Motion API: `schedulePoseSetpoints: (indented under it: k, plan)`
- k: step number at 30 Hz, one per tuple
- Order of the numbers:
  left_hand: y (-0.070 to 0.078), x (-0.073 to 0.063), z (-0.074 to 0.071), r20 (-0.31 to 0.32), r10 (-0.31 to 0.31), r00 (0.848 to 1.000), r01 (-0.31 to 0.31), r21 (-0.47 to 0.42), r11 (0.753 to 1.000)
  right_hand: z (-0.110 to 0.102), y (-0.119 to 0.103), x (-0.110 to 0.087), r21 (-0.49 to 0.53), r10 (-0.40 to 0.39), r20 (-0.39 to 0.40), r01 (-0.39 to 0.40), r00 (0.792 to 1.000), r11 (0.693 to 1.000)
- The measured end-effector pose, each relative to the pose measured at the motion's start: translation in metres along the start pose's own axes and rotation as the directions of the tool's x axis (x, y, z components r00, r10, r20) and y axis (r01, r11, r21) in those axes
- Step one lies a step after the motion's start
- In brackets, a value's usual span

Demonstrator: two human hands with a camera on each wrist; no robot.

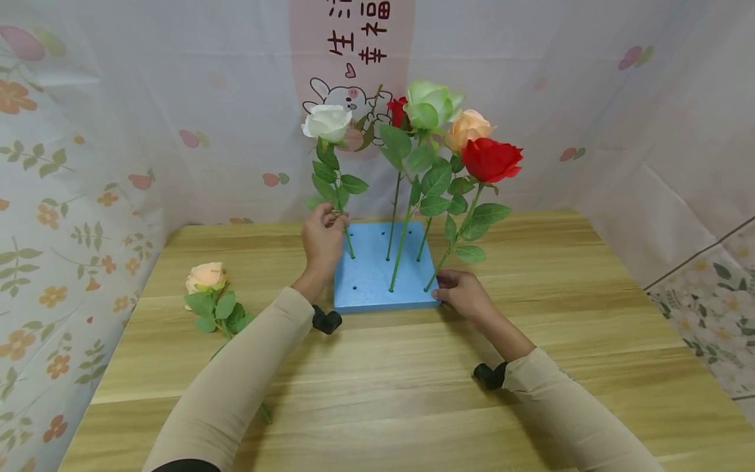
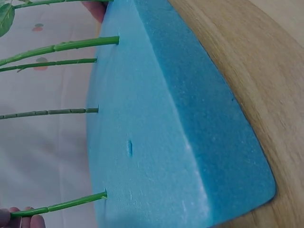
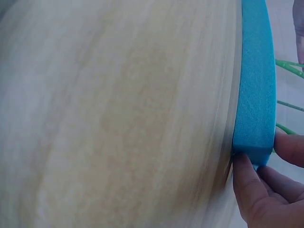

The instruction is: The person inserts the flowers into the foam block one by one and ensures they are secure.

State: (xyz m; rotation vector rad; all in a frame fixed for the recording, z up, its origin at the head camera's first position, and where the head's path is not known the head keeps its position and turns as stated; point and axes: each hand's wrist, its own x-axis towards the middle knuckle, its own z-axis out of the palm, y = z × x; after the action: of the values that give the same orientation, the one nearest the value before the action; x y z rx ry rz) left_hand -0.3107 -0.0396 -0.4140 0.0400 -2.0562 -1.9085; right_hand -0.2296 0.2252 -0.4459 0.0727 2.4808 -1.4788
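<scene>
My left hand (image 1: 323, 239) pinches the green stem (image 2: 71, 203) of a white artificial rose (image 1: 328, 123). The stem's lower end sits in a hole of the blue foam board (image 1: 366, 298), on its left side. At the board's front right corner, my right hand (image 1: 466, 295) grips the edge, thumb at the top and fingers against the side, as the right wrist view shows. Also standing in the board are a pale green rose (image 1: 430, 108), a peach rose (image 1: 468, 130), a red rose (image 1: 492, 160) leaning right, and a red flower (image 1: 398, 113) partly hidden behind the green one.
Another peach rose (image 1: 206, 278) lies on the wooden table (image 1: 377, 393) at the left, its stem partly under my left forearm. Several bare holes show in the board. A patterned cloth (image 1: 236, 98) hangs behind the table and at its sides.
</scene>
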Motion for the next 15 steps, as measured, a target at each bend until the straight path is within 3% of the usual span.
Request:
schedulePoseSetpoints:
  k: [4,10,15]
  plan:
    - [-0.0013,0.0006,-0.0013,-0.003,-0.013,1.0,0.013,-0.032,0.999,-0.0005,0.0009,0.0002,0.0,-0.01,0.001,0.01,1.0,1.0]
    - [0.0005,-0.0008,-0.0014,0.029,0.002,1.0,-0.002,-0.002,1.0,-0.0003,0.001,0.0,0.018,-0.025,0.001,0.025,1.0,1.0]
    - [0.0029,-0.0036,-0.002,0.007,-0.008,1.0,0.007,0.052,0.999,-0.0008,0.0006,-0.0014,0.012,-0.02,0.008,0.02,1.0,1.0]
